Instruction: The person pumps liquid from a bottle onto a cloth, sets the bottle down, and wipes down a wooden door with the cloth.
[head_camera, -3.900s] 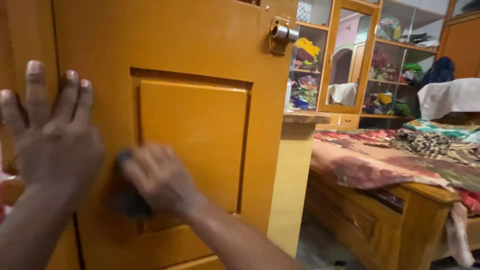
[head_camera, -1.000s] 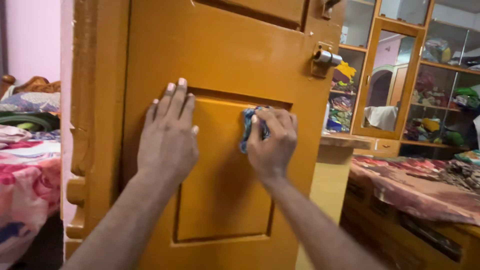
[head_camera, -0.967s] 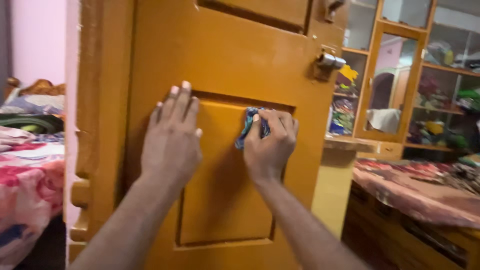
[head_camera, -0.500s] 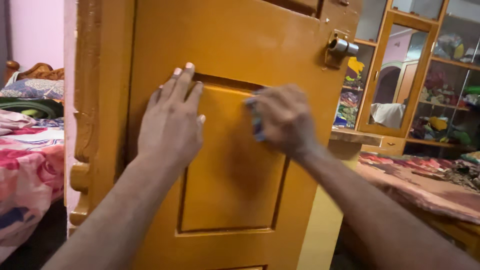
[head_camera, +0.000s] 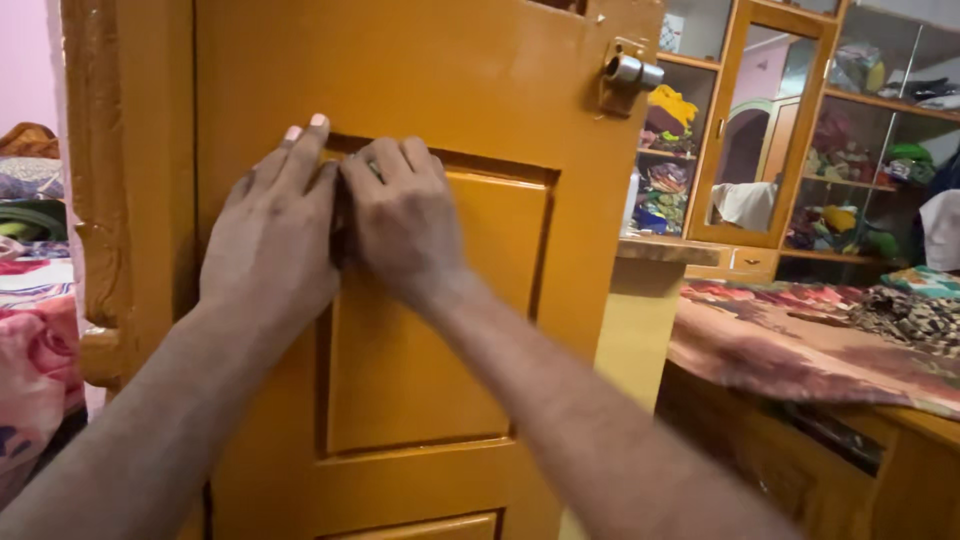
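An orange-yellow wooden door (head_camera: 440, 90) with a recessed panel (head_camera: 430, 330) fills the middle of the head view. My left hand (head_camera: 270, 235) lies flat on the door at the panel's upper left corner, fingers together and pointing up. My right hand (head_camera: 400, 220) presses against the panel right beside it, touching the left hand. The blue cloth it held in the earlier frames is hidden under the palm now. A metal latch knob (head_camera: 630, 70) sticks out at the door's upper right edge.
The carved door frame (head_camera: 95, 200) stands at the left, with a bed in pink floral covers (head_camera: 30, 350) behind it. To the right are a wooden bed with a patterned spread (head_camera: 800, 340) and a glass-fronted cupboard (head_camera: 790, 130) full of folded clothes.
My right hand has slid left across the top of the panel until it touches my left hand. The cloth is no longer visible. The camera view has shifted slightly right.
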